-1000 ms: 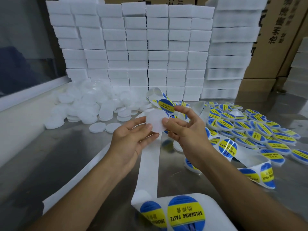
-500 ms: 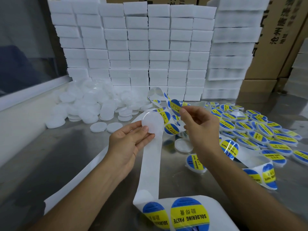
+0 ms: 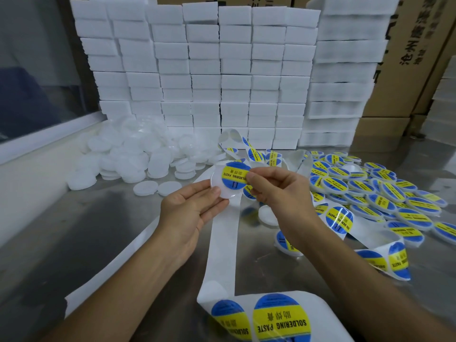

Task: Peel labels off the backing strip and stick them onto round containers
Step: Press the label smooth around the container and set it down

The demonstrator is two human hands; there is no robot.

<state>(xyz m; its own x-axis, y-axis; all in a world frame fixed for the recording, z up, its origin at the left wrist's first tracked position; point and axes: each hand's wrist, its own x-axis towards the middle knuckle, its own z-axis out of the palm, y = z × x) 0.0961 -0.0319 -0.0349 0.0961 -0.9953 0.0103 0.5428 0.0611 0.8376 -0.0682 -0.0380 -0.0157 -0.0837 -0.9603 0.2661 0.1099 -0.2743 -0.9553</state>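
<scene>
My left hand (image 3: pixel 190 213) holds a round white container (image 3: pixel 222 188) by its lower edge, between fingertips and thumb, face toward me. My right hand (image 3: pixel 278 191) pinches a blue and yellow round label (image 3: pixel 234 176) by its right edge and lays it over the container's upper part. The white backing strip (image 3: pixel 223 243) runs from under my hands down to the near edge, where two more labels (image 3: pixel 281 319) sit on it.
A heap of plain white containers (image 3: pixel 138 156) lies at the back left. Several labelled containers (image 3: pixel 375 193) spread over the right of the metal table (image 3: pixel 81 243). Stacked white foam blocks (image 3: pixel 204 70) and cardboard boxes (image 3: pixel 404 58) stand behind.
My right hand has peeled a label from the strip and brought it left onto the container, which my left hand has kept in place.
</scene>
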